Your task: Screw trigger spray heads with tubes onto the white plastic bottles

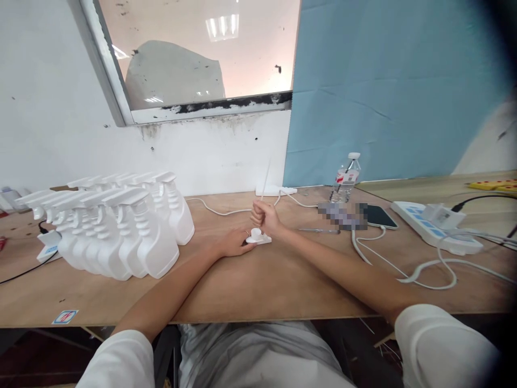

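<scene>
My left hand (235,242) rests low on the wooden table, its fingers closed at the side of a small white plastic spray head (258,237) lying on the surface. Just above and to the right, my right hand (266,215) makes a fist around a thin whitish tube (265,180), whose free length sticks up toward the wall. Whether the tube's lower end joins the white piece is hidden by the fist. To the left stands a tight group of several white trigger spray bottles (155,253).
A water bottle (345,180), a phone (379,216) and a slim pen-like stick (319,231) are at right. A power strip (430,226) with looping white cables (430,264) lies farther right. Another strip (269,191) sits along the wall. The table's front edge is near my lap.
</scene>
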The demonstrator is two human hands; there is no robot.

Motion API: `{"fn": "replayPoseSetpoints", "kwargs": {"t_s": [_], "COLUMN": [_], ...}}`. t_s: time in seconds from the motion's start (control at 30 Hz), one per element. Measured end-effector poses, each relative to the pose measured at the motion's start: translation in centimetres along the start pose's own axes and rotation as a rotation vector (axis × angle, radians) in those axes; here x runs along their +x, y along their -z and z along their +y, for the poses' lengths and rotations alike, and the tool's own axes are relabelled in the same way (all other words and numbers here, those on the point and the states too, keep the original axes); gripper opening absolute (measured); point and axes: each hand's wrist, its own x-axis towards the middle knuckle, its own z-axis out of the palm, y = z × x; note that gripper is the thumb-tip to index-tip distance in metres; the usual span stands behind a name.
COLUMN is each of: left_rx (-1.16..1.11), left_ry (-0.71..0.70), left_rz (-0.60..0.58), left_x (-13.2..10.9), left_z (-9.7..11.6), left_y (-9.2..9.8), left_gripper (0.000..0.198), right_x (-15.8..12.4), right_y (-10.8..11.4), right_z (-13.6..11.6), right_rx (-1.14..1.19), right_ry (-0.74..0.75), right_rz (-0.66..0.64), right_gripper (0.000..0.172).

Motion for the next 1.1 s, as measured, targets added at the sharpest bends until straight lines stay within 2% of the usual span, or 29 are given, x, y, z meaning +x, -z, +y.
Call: {"fn": "replayPoseSetpoints", "kwargs": {"t_s": [0.2,0.47,0.77,1.1], "left_rx": [0.002,-0.022,-0.020,-0.015], "left_ry": [0.003,-0.033,-0.019,-0.001], "left_rz": [0.013,0.021,0.019,0.000], "left_x": [-0.1,0.0,0.0,0.0], "left_z": [0.0,-0.8,-0.5,-0.6], "left_y": [-0.1,-0.6,-0.4,-0.5], "left_gripper": [0.024,0.021,0.020,0.024], "right_x": [0.2,-0.6,0.3,0.1], "right_y": [-0.6,-0.4,-0.7,-0.5], "right_z": [0.2,2.5,0.6,2.0], "right_rx": [0.007,-0.021,-0.006,-0.038], "right_ry": [0.019,-0.036,-0.007,-0.018], "right_rz": [0.022,0.024,0.041,0.039], "right_gripper": [0.051,0.048,0.048,0.048]}}
